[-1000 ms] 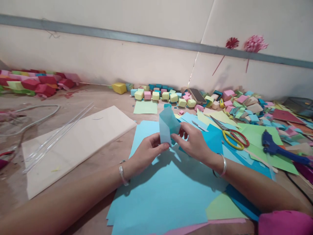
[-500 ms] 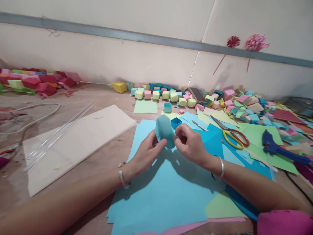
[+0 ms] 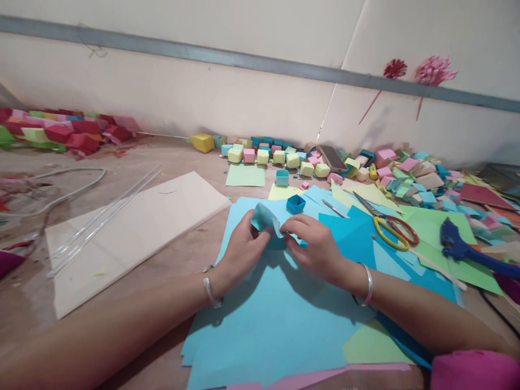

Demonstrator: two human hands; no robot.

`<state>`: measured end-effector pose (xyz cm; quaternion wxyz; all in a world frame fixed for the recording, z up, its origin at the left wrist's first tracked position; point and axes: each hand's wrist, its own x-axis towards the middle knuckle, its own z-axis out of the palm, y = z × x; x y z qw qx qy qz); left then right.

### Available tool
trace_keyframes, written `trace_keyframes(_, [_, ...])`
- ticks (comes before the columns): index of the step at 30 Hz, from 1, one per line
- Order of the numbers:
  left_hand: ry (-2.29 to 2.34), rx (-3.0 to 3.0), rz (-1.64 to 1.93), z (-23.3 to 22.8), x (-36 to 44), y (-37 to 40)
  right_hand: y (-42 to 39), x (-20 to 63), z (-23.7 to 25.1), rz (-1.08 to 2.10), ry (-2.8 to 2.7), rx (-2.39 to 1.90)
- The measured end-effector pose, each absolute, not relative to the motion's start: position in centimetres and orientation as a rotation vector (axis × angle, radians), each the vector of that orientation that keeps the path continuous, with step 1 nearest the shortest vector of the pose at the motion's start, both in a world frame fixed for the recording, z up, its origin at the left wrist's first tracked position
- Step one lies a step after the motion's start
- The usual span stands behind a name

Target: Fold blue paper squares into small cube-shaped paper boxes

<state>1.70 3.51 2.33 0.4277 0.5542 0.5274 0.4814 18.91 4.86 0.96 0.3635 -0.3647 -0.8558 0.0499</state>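
Between my two hands is a small folded piece of light blue paper (image 3: 265, 216), its upper edge bent and uneven. My left hand (image 3: 245, 244) grips its left side, thumb in front. The fingers of my right hand (image 3: 311, 242) pinch its right edge. Both hands are above a stack of light blue paper sheets (image 3: 260, 319). Just beyond my right hand sits a small open blue paper box (image 3: 296, 203). Farther back stands a lighter blue paper box (image 3: 282, 177). My fingers partly cover the paper's lower portion.
Right of my hands lie scissors (image 3: 392, 230), a knife blade (image 3: 335, 208) and a blue glue gun (image 3: 467, 249). Many coloured paper boxes (image 3: 292, 160) line the wall, with a phone (image 3: 331, 158) among them. Clear sticks (image 3: 105, 222) rest on a cream board (image 3: 134, 254) at left.
The paper has tipped and sunk slightly between my hands; its broad rounded face has become a bent upper edge. My right hand's fingers have shifted along its side. The view has moved slightly.
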Motion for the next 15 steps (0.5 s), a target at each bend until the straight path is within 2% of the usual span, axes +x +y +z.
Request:
trace_keyframes(6, [1.227,1.122,1.255,2.64,2.1,3.21,4.06,18.32,0.6,-0.465,-2.239,-0.828])
trace_keyframes(9, [1.214,1.121,1.238,2.61,2.03,3.14,3.92,18.33,0.5,-0.601,-2.223,-0.784])
trace_keyframes(12, [1.215,1.175,1.22,2.53,1.86,3.19,3.83,18.4,0.71,-0.484,-2.215,-0.83])
trace_keyframes(15, [1.252,1.212,1.214,2.2,1.62,3.3,3.96,18.56,0.85,-0.171,-2.191,-0.939])
